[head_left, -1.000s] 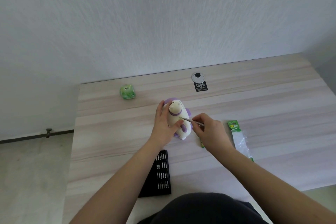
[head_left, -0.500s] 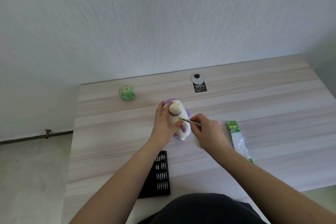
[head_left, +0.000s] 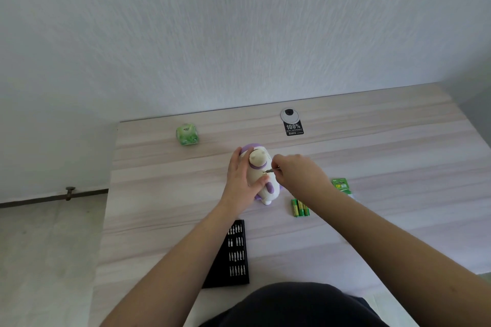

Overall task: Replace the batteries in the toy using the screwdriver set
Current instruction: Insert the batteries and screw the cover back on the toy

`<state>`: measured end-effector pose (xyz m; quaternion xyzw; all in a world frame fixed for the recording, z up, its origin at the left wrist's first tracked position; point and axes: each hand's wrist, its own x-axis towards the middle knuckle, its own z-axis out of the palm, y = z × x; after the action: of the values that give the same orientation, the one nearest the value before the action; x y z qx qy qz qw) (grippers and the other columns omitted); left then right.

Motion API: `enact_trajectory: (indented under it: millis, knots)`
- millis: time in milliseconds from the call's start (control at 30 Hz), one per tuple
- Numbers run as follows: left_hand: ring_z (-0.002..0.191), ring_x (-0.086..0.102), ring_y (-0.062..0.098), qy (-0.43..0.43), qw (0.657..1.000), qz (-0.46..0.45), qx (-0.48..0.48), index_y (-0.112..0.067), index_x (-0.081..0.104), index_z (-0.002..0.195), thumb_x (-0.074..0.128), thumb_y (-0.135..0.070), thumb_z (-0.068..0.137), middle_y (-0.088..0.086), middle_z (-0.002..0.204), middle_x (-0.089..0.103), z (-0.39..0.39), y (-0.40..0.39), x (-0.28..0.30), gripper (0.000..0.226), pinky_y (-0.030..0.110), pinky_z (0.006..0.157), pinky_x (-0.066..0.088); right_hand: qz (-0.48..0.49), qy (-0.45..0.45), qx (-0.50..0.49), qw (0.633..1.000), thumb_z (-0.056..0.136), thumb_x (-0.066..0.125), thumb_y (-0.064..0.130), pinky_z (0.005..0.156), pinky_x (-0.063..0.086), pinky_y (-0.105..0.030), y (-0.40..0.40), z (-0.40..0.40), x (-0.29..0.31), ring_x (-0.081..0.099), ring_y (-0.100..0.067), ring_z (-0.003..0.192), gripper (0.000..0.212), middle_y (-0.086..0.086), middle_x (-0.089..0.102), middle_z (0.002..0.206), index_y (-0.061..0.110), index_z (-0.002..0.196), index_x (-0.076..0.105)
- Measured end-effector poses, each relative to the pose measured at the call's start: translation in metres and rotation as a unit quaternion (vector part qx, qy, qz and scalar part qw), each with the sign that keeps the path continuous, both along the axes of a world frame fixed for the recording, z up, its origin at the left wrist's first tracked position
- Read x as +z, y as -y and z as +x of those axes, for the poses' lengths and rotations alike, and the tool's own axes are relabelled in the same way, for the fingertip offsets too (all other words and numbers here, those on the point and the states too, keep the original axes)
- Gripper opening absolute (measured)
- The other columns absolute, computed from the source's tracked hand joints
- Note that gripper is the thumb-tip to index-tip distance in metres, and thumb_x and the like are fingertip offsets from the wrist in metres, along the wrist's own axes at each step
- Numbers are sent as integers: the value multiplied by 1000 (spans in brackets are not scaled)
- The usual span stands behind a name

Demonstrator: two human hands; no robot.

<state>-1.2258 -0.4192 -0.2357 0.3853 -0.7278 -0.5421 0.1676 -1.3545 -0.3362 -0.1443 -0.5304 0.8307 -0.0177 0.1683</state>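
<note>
A white and purple toy (head_left: 259, 167) lies on the wooden table (head_left: 372, 156) in the middle of the head view. My left hand (head_left: 240, 180) grips it from the left, thumb across its body. My right hand (head_left: 300, 174) pinches a thin metal screwdriver (head_left: 271, 171) whose tip touches the toy's body. Several green batteries (head_left: 300, 208) lie loose just right of the toy. A green battery package (head_left: 341, 185) shows past my right wrist. The black screwdriver bit case (head_left: 235, 255) lies open near the table's front edge, partly under my left forearm.
A green tissue pack (head_left: 187, 134) sits at the back left of the table. A black tag with a round white cap (head_left: 291, 123) lies at the back centre. The table's left edge drops to a grey floor (head_left: 47, 260).
My right hand has moved up and closer to the toy, uncovering the loose batteries beside it. The left hand keeps its grip on the toy.
</note>
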Motion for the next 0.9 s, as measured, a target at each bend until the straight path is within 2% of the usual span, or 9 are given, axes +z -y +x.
enact_trajectory:
  millis: [133,200,300,400,500,633,733,800,900]
  knots:
    - [141,17,17,3,1000,-11,0,-42,38,140,74,-32,81,-28,150,9,0,1,-1,70,36,52,60,40,-40,69,996,94,44,12,60,34,-30,12,-5,6,47,-26,70,17,-7,56,85,13,105,56]
    - [142,17,16,9,999,-30,-3,-41,37,141,73,-33,81,-25,151,9,0,2,-2,70,35,65,61,55,-50,103,992,93,45,12,62,36,-31,16,-5,9,48,-26,71,17,-7,59,89,14,106,55]
    - [142,18,13,27,998,-64,-10,-37,36,143,73,-33,82,-14,155,10,1,5,-5,72,23,93,50,70,-65,145,985,90,50,13,63,42,-33,21,-6,13,56,-27,75,17,-7,62,94,14,106,56]
    - [143,17,13,38,997,-68,-25,-37,34,143,73,-36,80,-16,155,8,1,8,-9,74,33,102,46,95,-76,165,979,87,57,14,61,41,-31,25,-5,19,55,-25,73,17,-6,61,92,14,104,58]
    - [145,13,11,55,994,-85,-35,-38,35,143,75,-42,77,-11,159,5,1,12,-12,77,36,115,29,112,-78,167,976,84,60,12,60,38,-30,29,-4,25,54,-24,71,15,-5,60,90,13,99,58]
    - [146,12,9,54,992,-98,-55,-43,37,140,72,-50,72,-7,159,14,-2,18,-11,77,37,117,25,178,-58,152,971,85,57,10,56,34,-27,40,1,39,57,-25,72,13,-6,61,88,9,97,61]
    - [135,35,16,38,991,-116,-53,-46,39,135,69,-54,67,-9,145,29,-4,20,-11,76,43,110,36,227,-33,134,964,87,53,10,52,32,-25,48,3,49,52,-20,62,7,-2,56,75,11,92,57]
    - [132,34,16,52,989,-128,-51,-47,39,135,72,-52,67,-9,141,29,-5,20,-7,76,41,111,35,220,-60,128,965,90,48,10,48,28,-25,49,3,49,46,-19,58,6,-2,46,69,9,86,52]
    - [133,31,16,61,988,-136,-50,-47,39,135,71,-54,66,-8,140,29,-6,20,-5,76,40,112,33,184,-124,139,965,94,46,13,46,25,-24,44,1,42,36,-14,52,26,0,38,66,10,68,43]
